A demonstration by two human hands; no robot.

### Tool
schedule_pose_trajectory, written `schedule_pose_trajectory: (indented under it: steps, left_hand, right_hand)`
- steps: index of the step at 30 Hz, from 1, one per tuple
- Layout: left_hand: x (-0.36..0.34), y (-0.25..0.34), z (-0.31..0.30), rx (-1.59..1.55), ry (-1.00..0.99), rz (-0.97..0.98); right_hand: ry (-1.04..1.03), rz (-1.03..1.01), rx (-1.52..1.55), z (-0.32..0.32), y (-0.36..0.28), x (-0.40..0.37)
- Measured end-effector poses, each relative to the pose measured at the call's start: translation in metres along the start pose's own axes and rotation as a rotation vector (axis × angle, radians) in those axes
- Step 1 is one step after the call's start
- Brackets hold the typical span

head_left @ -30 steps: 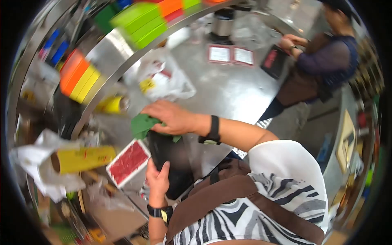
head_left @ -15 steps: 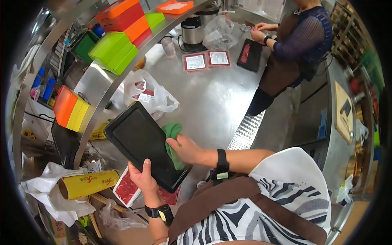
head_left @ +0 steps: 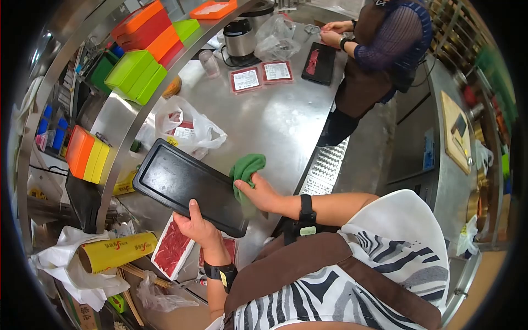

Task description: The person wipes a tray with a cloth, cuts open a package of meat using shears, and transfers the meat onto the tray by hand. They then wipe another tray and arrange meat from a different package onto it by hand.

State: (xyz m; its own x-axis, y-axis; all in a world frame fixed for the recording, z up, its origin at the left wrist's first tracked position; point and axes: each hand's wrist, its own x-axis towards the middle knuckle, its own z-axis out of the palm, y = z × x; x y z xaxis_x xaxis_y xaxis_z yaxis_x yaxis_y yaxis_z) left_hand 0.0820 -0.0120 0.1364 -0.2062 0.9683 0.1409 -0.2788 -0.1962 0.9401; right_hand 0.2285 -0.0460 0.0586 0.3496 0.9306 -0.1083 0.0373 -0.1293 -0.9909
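Note:
A black rectangular tray [head_left: 184, 184] with a raised rim is tilted above the steel table, held at its near edge by my left hand [head_left: 199, 226], thumb on top. My right hand [head_left: 258, 193] grips a bunched green cloth [head_left: 247, 168] at the tray's right end; part of the cloth hangs down against that end. Below my left hand, a white tray of sliced red meat [head_left: 175, 247] lies on the table. Another pack of red meat [head_left: 226, 250] is partly hidden behind my left wrist.
Beyond the tray are a white plastic bag [head_left: 190, 129] and two labelled meat packs [head_left: 246, 80]. A co-worker [head_left: 385, 55] stands by a black tray with meat [head_left: 319, 63]. A yellow roll [head_left: 117, 252] lies at left, below shelves of green boxes [head_left: 136, 77].
The black tray has turned flatter, its right end swinging up. My right hand and the green cloth have moved right and the cloth has bunched out past the tray's edge.

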Motion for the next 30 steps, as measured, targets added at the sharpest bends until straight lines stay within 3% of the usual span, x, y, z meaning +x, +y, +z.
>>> schedule_pose_trajectory:
  steps: [4, 6, 7, 9, 12, 14, 16, 18, 19, 20, 21, 22, 24, 26, 28, 30]
  left_hand:
    - [-0.002, 0.003, 0.015, 0.051, 0.108, 0.068]
    - [0.0, 0.001, 0.019, 0.072, 0.126, 0.098]
    - [-0.001, 0.002, 0.023, 0.051, 0.15, 0.129]
    - [0.002, 0.0, 0.026, 0.032, 0.182, 0.159]
    - [0.005, -0.007, 0.025, 0.134, 0.298, 0.318]
    - [-0.003, -0.001, 0.022, 0.184, 0.273, 0.242]
    - [-0.01, -0.011, 0.002, 0.02, 0.066, 0.269]
    - [-0.016, 0.002, -0.032, -0.23, -0.234, 0.204]
    - [-0.014, 0.012, -0.05, -0.185, -0.232, 0.221]
    - [-0.01, 0.016, -0.079, -0.379, -0.302, 0.043]
    - [-0.006, 0.031, -0.097, -0.438, -0.342, -0.025]
    - [-0.002, 0.048, -0.11, -0.504, -0.388, -0.09]
    - [0.006, 0.067, -0.134, -0.557, -0.29, -0.208]
    - [0.02, 0.066, -0.156, -0.508, -0.525, -0.314]
    - [0.008, 0.059, -0.139, -0.121, -0.267, -0.334]
    - [0.002, 0.059, -0.111, -0.093, -0.039, -0.428]
  right_hand:
    - [0.121, 0.11, 0.119, 0.016, 0.002, 0.001]
    - [0.152, 0.324, 0.294, 0.02, -0.005, 0.007]
    - [0.145, 0.324, 0.292, 0.021, -0.011, 0.007]
    - [0.086, 0.439, 0.645, 0.023, -0.025, 0.001]
    - [0.078, 0.473, 0.726, 0.034, -0.033, -0.013]
    - [0.009, 0.492, 0.772, 0.022, -0.039, -0.011]
    - [-0.11, 0.424, 0.856, 0.001, -0.041, 0.001]
    - [-0.125, 0.355, 0.785, -0.028, -0.066, 0.012]
    - [-0.188, 0.303, 0.736, -0.044, -0.074, 0.019]
    - [-0.239, 0.278, 0.672, -0.057, -0.068, 0.032]
    - [-0.197, 0.262, 0.698, -0.061, -0.079, 0.034]
    - [-0.296, 0.246, 0.657, -0.074, -0.074, 0.046]
    - [-0.341, 0.202, 0.627, -0.08, -0.074, 0.061]
    - [-0.423, 0.204, 0.574, -0.08, -0.077, 0.07]
    - [-0.511, 0.202, 0.519, -0.071, -0.085, 0.073]
    - [-0.454, 0.191, 0.482, -0.062, -0.095, 0.075]
